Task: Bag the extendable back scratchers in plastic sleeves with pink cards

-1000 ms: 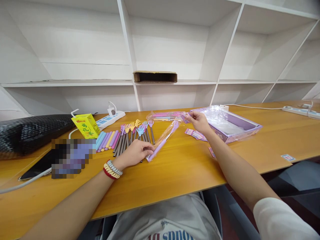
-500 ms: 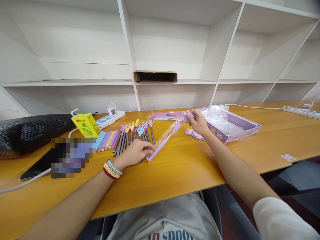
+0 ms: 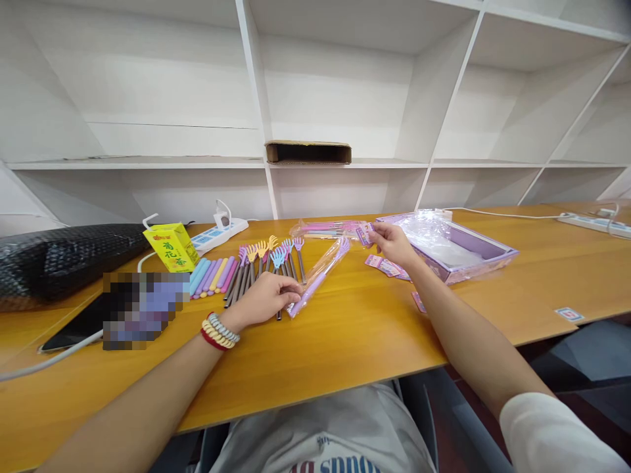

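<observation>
A purple back scratcher (image 3: 315, 284) in a clear plastic sleeve lies slanted on the table, its claw end pointing away and to the right. The closed fingers of my left hand (image 3: 270, 299) grip the sleeve near the handle end. Farther right, my right hand (image 3: 393, 243) pinches a small purple printed card (image 3: 365, 234) just past the claw end. More such cards (image 3: 387, 266) lie loosely below it. Left of the sleeve are several loose scratcher heads (image 3: 277, 258) on dark metal rods, some behind my left hand. Beside them sits a row of pastel handles (image 3: 215, 276).
Bagged back scratchers (image 3: 325, 228) lie at the back. An open purple box (image 3: 493, 253) with clear film stands right. To the left are a yellow drink carton (image 3: 172, 247), a power strip (image 3: 221, 235), a phone (image 3: 73, 322) with its cable, and a black bubble-wrapped parcel (image 3: 69, 263).
My right hand has shifted slightly with the card, which now shows more of its printed face. My left hand stays at the sleeve's near end. The view has moved a little.
</observation>
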Action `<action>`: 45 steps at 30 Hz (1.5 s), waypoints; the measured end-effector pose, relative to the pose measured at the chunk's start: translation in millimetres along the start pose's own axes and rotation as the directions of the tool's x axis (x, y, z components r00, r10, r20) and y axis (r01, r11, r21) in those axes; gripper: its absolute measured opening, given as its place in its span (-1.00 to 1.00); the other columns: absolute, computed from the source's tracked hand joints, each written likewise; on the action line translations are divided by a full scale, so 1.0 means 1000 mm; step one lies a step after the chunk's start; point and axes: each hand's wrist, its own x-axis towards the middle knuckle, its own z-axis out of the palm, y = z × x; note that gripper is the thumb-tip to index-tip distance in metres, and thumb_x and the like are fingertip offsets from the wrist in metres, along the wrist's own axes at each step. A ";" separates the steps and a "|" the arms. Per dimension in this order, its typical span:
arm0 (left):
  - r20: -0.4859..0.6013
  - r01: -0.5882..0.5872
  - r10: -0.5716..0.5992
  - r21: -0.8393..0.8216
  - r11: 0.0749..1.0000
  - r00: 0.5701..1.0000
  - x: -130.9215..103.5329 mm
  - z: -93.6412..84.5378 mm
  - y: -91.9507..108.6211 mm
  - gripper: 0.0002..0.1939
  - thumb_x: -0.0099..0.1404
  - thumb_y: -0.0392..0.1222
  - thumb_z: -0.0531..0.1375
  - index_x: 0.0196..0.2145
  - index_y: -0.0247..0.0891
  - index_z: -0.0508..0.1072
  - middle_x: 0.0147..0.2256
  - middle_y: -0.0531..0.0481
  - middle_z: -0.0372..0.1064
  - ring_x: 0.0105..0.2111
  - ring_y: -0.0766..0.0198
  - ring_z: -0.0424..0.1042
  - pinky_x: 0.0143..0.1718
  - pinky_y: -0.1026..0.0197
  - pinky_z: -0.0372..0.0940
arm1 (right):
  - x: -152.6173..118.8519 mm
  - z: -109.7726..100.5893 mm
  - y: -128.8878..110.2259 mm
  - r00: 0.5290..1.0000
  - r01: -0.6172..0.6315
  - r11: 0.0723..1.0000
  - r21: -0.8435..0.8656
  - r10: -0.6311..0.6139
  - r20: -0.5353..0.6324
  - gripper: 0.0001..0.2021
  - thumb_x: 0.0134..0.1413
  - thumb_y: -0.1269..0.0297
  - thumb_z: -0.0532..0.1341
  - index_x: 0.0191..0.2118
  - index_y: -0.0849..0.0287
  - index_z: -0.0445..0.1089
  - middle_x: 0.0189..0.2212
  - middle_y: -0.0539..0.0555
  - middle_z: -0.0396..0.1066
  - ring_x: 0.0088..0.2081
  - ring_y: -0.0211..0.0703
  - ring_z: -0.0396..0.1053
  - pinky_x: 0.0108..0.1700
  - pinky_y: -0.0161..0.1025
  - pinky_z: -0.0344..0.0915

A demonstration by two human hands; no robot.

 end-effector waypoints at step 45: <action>-0.007 0.038 -0.038 -0.004 0.999 0.999 0.000 -0.005 -0.006 -0.81 0.16 -0.19 0.10 -0.38 -0.22 0.52 -0.36 0.05 0.51 -0.35 0.26 0.45 -0.27 0.28 0.27 | -0.007 0.021 0.001 0.989 0.103 0.924 -0.368 -0.134 -0.059 -0.79 -0.15 0.27 0.19 -0.31 0.20 0.33 -0.49 0.02 0.40 -0.48 -0.26 0.32 -0.36 -0.28 0.28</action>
